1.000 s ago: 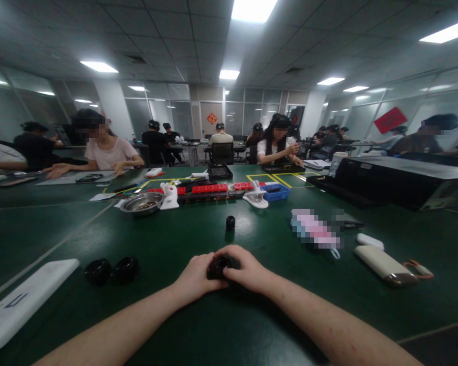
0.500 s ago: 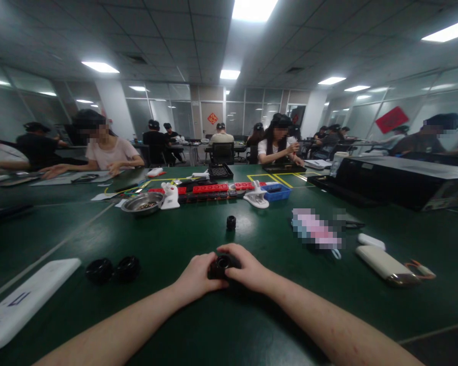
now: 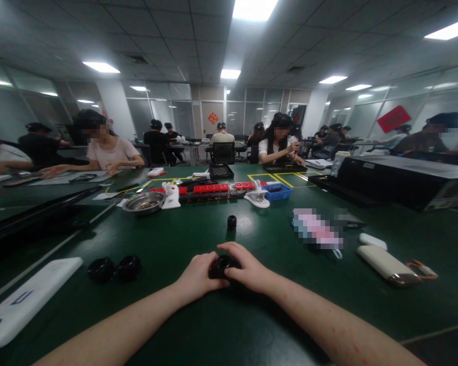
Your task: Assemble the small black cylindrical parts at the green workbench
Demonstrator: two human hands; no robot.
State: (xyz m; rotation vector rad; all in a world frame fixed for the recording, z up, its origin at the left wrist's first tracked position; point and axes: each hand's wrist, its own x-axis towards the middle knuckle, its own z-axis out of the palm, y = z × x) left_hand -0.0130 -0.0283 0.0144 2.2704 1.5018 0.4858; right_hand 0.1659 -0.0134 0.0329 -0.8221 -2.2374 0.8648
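A black ring-shaped part (image 3: 223,262) with a round opening in its top is held low over the green table, between my two hands. My left hand (image 3: 199,274) curls around its left side, thumb toward me. From the right, my right hand (image 3: 248,267) grips it, thumb at the near side and fingers over the far side. Part of its body is hidden by my fingers. Farther off, a small black ribbed cylinder (image 3: 231,222) stands upright. To the left lie two black rounded, tyre-like parts, one (image 3: 101,269) beside the other (image 3: 128,267).
A white case (image 3: 34,300) lies at left, below a long black panel (image 3: 26,218). A metal bowl (image 3: 144,202), white clamps (image 3: 257,195) and a blue bin (image 3: 277,191) line the middle. A power bank (image 3: 385,263) and black box (image 3: 408,178) sit right. Co-workers sit opposite.
At the left, a long black panel now stands tilted across the table where only a low dark shape showed before. My hands and the black part stay nearly still.
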